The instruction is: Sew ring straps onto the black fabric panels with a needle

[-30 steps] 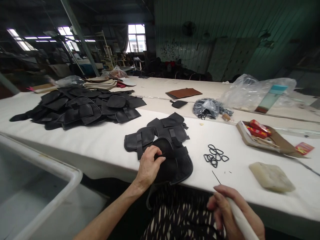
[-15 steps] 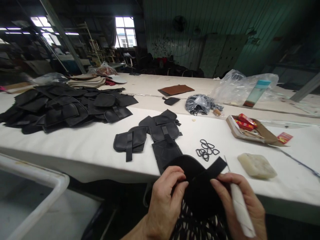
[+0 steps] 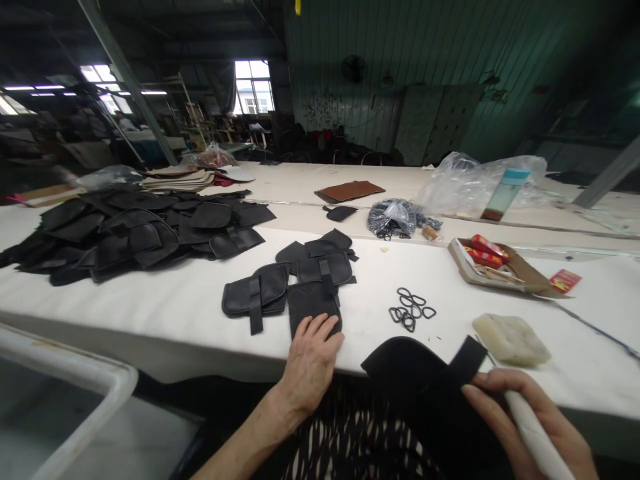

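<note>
My left hand [image 3: 313, 357] lies on the near end of a flat black leather piece [image 3: 313, 300] at the table's front edge, fingers stretched over it. In my right hand [image 3: 535, 413], thumb and fingers pinch a black curved pouch piece [image 3: 410, 373] by its short black strap [image 3: 469, 360]. That same hand also keeps an awl with a white wrapped handle [image 3: 537, 433]; its thin point is partly hidden. Other black pouch pieces with straps [image 3: 257, 293] lie left of my left hand. Several black D-rings [image 3: 411, 309] rest on the white table beyond the held piece.
A large heap of black pieces [image 3: 125, 230] covers the table's left. At right are a yellowish wax block [image 3: 511, 340], a cardboard box [image 3: 463, 270] with red packets, and a bottle [image 3: 505, 193] by clear plastic. A white-railed bin [image 3: 75, 360] stands front left.
My left hand has let go of the held pouch piece and moved left onto the flat leather piece. My right hand has carried the pouch piece and awl right and down.
</note>
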### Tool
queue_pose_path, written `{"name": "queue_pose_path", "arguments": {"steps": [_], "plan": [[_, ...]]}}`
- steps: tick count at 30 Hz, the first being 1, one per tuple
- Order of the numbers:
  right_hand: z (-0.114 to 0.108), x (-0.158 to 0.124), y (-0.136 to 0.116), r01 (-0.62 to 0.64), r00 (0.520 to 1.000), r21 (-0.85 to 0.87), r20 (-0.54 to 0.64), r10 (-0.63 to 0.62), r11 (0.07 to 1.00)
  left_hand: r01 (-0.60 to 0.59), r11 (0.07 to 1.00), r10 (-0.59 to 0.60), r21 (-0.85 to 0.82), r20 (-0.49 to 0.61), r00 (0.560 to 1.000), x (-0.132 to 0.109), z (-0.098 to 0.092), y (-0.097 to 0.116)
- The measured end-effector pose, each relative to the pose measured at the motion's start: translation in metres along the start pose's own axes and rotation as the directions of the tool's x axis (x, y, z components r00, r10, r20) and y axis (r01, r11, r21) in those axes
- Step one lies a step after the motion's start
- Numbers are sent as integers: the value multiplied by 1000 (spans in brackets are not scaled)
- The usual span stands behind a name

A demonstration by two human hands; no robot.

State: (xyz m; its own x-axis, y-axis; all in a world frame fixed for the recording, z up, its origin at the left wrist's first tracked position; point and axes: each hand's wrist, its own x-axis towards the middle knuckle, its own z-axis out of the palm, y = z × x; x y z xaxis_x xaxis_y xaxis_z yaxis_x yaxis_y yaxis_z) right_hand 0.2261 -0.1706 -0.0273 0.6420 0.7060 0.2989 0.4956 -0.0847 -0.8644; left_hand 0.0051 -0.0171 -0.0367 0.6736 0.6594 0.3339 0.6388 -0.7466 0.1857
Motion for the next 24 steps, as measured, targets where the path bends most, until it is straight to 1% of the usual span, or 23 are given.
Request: {"name": "queue_pose_path", "arguments": {"steps": [2, 3, 4, 5, 7, 9, 11, 12, 13, 14, 15, 17, 18, 19, 20, 21, 22, 23, 24], "plan": [[9, 3, -11, -34, 994, 20, 101, 32, 999, 15, 997, -22, -71, -96, 995, 0, -6, 5], [14, 5, -15, -47, 988, 39, 150, 41, 998, 16, 988, -39, -155, -143, 989, 0, -10, 10], [19, 7, -18, -58, 977, 63, 208, 44, 996, 20, 965, -65, -263, -166, 984, 2, -13, 16], [25, 8, -20, -65, 963, 85, 268, 40, 994, 33, 927, -99, -373, -160, 982, 4, -17, 23], [35, 12, -23, -59, 929, 117, 369, 12, 991, 89, 841, -164, -533, -94, 982, 11, -22, 38], [46, 15, -23, -58, 903, 134, 429, -5, 989, 164, 795, -210, -584, -11, 978, 19, -23, 49], [55, 17, -23, -47, 895, 129, 446, -16, 991, 207, 778, -216, -593, 56, 975, 26, -19, 55], [60, 16, -22, -24, 898, 117, 438, -30, 993, 213, 774, -211, -596, 74, 975, 28, -15, 56], [64, 15, -20, 14, 907, 98, 418, -54, 995, 202, 777, -205, -597, 64, 977, 30, -11, 57], [67, 13, -18, 66, 918, 73, 387, -89, 995, 169, 792, -198, -587, 16, 980, 31, -7, 57], [70, 11, -15, 126, 928, 44, 347, -133, 991, 125, 820, -190, -559, -59, 980, 31, -3, 58], [74, 7, -8, 232, 941, -7, 256, -223, 973, 48, 899, -156, -436, -216, 964, 29, 5, 59], [75, 6, -4, 265, 944, -27, 212, -254, 964, 27, 932, -130, -362, -262, 956, 28, 7, 60], [74, 6, 0, 277, 949, -41, 165, -267, 960, 15, 952, -104, -307, -277, 955, 27, 9, 61], [72, 8, 5, 267, 958, -52, 120, -260, 962, 9, 958, -88, -286, -265, 960, 26, 11, 62], [69, 11, 9, 243, 968, -63, 80, -238, 968, 10, 951, -85, -308, -233, 969, 26, 12, 62], [66, 15, 12, 212, 977, -78, 48, -209, 974, 21, 929, -97, -369, -189, 977, 27, 13, 63], [63, 20, 14, 185, 983, -95, 24, -183, 978, 52, 888, -124, -457, -129, 984, 28, 14, 63], [60, 26, 15, 168, 986, -115, 18, -167, 979, 117, 824, -172, -555, -49, 984, 30, 14, 63]]}}
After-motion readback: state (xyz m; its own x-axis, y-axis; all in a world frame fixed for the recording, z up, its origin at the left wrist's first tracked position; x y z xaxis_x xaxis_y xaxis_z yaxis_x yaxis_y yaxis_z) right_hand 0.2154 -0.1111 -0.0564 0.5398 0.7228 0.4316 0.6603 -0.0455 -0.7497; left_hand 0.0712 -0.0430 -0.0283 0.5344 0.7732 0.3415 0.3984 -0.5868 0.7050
